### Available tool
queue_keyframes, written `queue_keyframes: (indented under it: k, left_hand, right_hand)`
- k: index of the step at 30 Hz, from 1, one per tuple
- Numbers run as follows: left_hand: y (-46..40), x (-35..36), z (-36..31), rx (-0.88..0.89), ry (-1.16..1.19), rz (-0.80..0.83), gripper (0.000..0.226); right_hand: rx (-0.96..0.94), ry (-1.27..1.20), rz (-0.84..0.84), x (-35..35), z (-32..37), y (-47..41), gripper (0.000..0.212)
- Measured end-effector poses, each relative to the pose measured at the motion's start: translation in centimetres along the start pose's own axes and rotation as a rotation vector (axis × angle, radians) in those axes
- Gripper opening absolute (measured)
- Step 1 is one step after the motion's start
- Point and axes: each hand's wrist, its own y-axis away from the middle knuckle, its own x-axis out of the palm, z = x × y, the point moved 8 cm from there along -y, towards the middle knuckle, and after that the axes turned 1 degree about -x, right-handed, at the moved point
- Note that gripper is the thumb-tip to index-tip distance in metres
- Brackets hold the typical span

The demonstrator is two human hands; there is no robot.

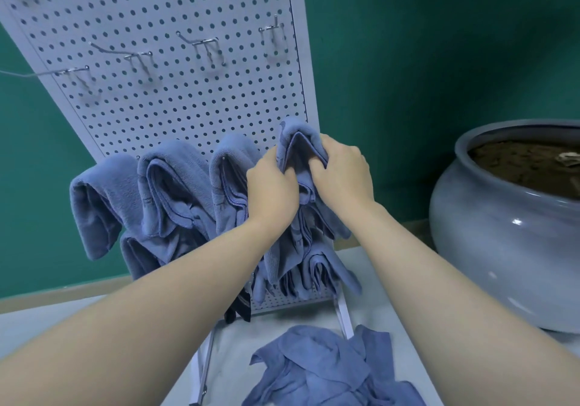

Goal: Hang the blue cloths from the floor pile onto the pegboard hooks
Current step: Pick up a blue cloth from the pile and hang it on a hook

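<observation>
A white pegboard [175,101] leans back from the floor. Both hands grip one blue cloth [298,137] at the right end of its lower hook row: my left hand [271,187] pinches its left side, my right hand [340,168] its right side. Three more blue cloths [175,185] hang side by side to the left on that row, and others hang beneath them. The hook under the held cloth is hidden. The pile of blue cloths [329,371] lies on the floor in front of the board's foot.
Several bare metal hooks [204,42] stick out of the pegboard's upper row. A big grey ceramic pot [514,233] filled with soil stands on the floor at the right. A teal wall is behind. The board's metal stand legs [205,361] reach toward me.
</observation>
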Motion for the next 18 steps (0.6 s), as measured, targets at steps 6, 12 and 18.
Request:
queue_keyframes:
  k: [6, 12, 18]
  left_hand:
    - [1.6, 1.0, 0.5, -0.011, 0.031, 0.044, 0.033]
    - [2.2, 1.7, 0.8, -0.074, 0.037, 0.085, 0.016]
    - [4.3, 1.7, 2.6, -0.114, 0.064, 0.279, 0.014]
  right_hand:
    - [0.009, -0.057, 0.100, 2.2, -0.7, 1.9, 0.013]
    - [0.039, -0.033, 0.139, 3.2, -1.5, 4.6, 0.038]
    - [0.000, 0.021, 0.217, 2.9, -0.8, 6.9, 0.051]
